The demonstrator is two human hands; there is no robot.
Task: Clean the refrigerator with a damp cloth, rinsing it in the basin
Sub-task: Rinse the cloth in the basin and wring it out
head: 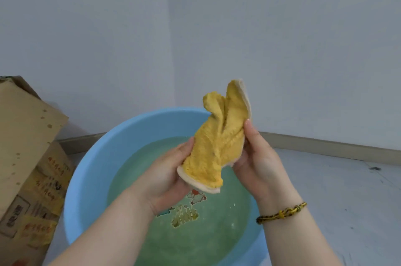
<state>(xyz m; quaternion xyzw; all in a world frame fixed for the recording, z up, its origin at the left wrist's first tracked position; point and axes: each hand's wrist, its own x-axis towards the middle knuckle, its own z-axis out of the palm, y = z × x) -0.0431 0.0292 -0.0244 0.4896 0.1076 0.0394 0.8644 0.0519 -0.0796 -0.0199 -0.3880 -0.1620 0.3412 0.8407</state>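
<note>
Fingers (251,133) of both hands curl round the yellow cloth (219,142): my left hand (165,176) grips its lower end, my right hand (258,161) its right edge, above the water in the blue basin (86,179). Rinsing seems nearly done; wringing and wiping remain, I judge. No refrigerator shows; a cardboard box (28,146) stands left of the basin
</note>
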